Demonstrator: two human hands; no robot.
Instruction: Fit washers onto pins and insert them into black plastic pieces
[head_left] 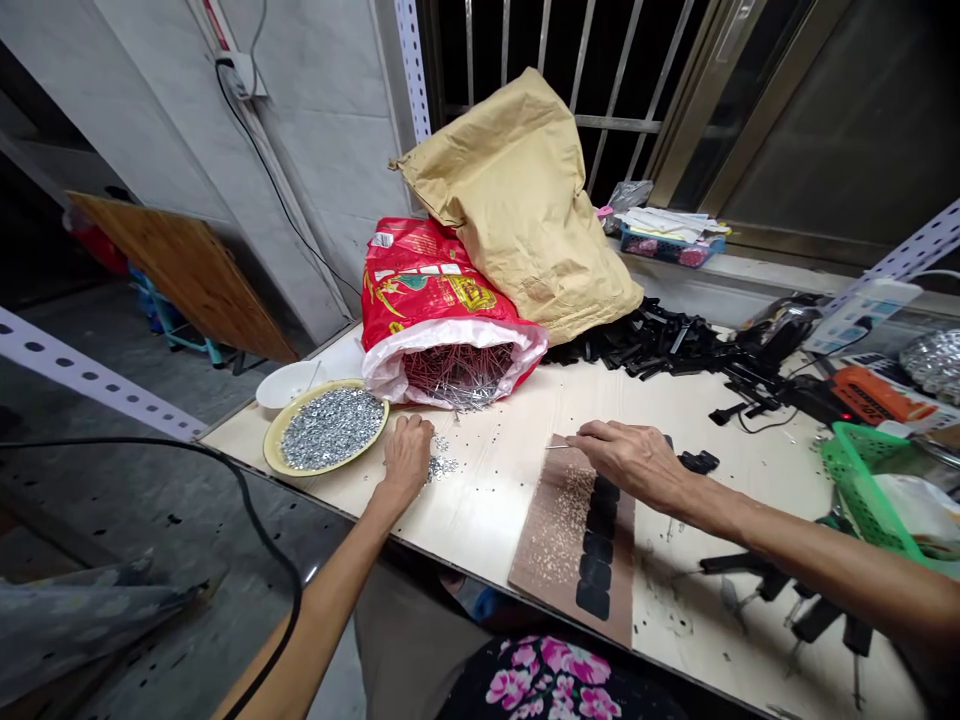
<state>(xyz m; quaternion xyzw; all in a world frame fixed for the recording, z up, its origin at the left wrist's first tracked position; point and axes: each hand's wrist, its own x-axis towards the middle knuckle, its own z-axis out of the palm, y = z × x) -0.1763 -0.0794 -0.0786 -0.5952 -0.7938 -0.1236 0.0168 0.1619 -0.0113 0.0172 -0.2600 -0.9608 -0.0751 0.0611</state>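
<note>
Left hand [409, 455] curled beside yellow round bowl of small silver metal pieces [330, 428]; whether gripping, cannot tell. Right hand [626, 458] pinches thin silver rod [557, 446] over brown board [555, 540].

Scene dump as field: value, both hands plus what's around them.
left_hand: left hand at loose metal bits, grip unclear
right_hand: right hand holds thin rod over board's far end
board: brown, pale specks, black pads
bowl: yellow, metal bits inside
red sack: open, thin rods showing
behind: tan sack, black parts
right_side: green basket
</note>
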